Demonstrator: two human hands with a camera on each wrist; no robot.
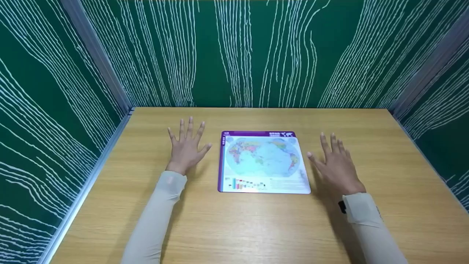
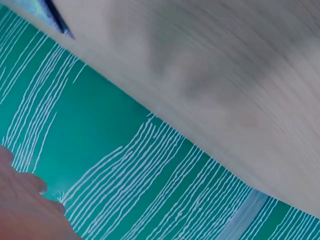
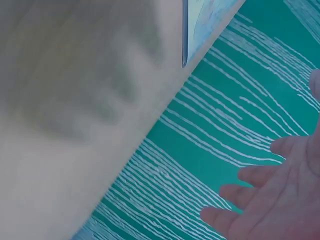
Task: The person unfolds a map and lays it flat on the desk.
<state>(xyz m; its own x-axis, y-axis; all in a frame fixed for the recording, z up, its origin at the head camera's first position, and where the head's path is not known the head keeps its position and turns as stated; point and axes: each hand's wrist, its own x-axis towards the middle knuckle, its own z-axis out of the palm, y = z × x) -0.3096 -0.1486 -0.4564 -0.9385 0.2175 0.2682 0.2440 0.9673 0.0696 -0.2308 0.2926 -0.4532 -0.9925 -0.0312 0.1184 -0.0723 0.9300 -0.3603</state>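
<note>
1. Nearest: left sleeve (image 1: 152,223) and right sleeve (image 1: 373,229), both pale, reaching in from the near side over the wood-grain tabletop (image 1: 234,229). Shadows of the arms fall on the wood.
2. At the right cuff, on its left side: small black item (image 1: 342,206); too small to identify.
3. Right hand (image 1: 337,167), to the right of the map: fingers extended and pointing far, thumb set out to the left toward the map's right edge. Grasps nothing. The right wrist view shows part of the palm and several fingers against green, with a blurred hand shadow on the wood; hand appears raised above the surface.
4. World map (image 1: 262,159): flat on the tabletop near its middle, between the two hands and apart from both. Purple band along the far and left edges, oval map in pale blue with coloured continents, small coloured graphic at near left. Lettering too small to read; material cannot be told. A corner of it shows in each wrist view.
5. Left hand (image 1: 185,152), to the left of the map: fingers straight and spread wide, pointing far, thumb out to the right toward the map's left edge. Grasps nothing. Left wrist view catches only part of it, at the frame's edge.
6. Beyond the tabletop's far edge: green back panel (image 1: 207,55) with wavy white lines, flanked by grey left post (image 1: 97,55) and right post (image 1: 432,69).
</note>
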